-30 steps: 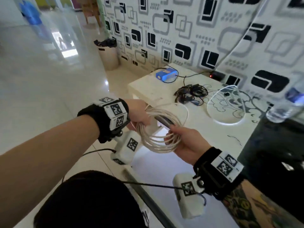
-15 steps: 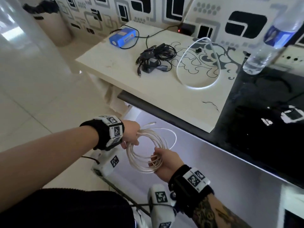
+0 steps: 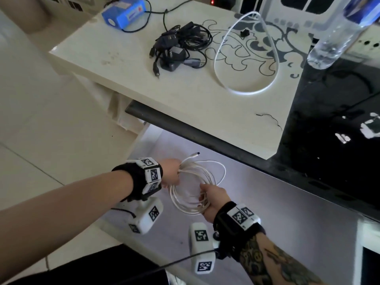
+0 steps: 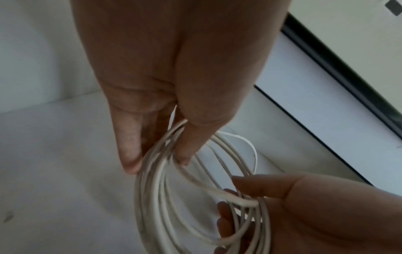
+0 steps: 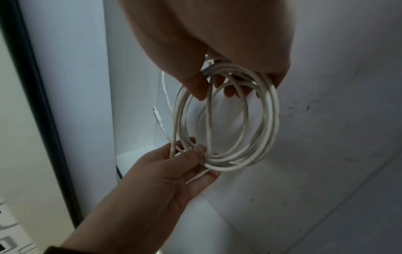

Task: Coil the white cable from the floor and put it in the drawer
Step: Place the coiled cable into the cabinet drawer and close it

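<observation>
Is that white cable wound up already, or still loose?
Wound up. The white cable forms several round loops, held between the left hand and right hand over the open drawer; one plug end sticks out.

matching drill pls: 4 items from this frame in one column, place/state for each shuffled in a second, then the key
Things:
1. coiled white cable
2. blue box
3. plastic bottle
4. black cable bundle

Places or states:
A. on the black glossy surface, at the tabletop's right edge
B. far left part of the cream tabletop, a thin black wire looped round it
C. held over the open drawer, the left hand and the right hand gripping opposite sides
D. tangled heap with plugs, middle of the tabletop, beside a loose white loop

Pairs: 1-C, 2-B, 3-A, 4-D
</observation>
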